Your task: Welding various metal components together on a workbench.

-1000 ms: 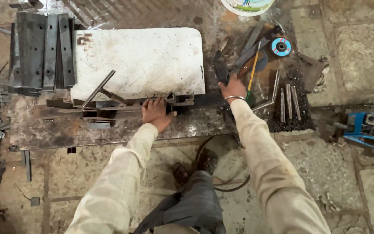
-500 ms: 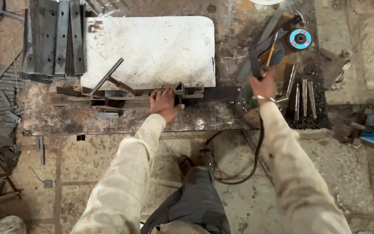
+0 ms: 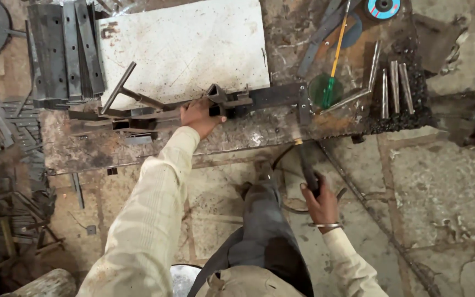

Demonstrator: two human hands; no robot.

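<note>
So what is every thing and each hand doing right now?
Left hand: pressed on the metal frame, holding it down.
Metal frame: flat on the workbench, under the left hand.
Right hand: fingers closed round the dark tool handle.
Dark tool handle: gripped, tip pointing at the frame.
Green-handled screwdriver: lying loose, untouched.
Steel strips: stacked side by side.
Grinding disc: lying flat.

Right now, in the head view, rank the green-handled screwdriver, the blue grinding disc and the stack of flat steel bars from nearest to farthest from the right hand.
Measured from the right hand, which grips a dark tool handle:
1. Green-handled screwdriver, straight above the hand on the bench.
2. Blue grinding disc, farther up, at the top edge.
3. Stack of flat steel bars, far across at the upper left.
</note>
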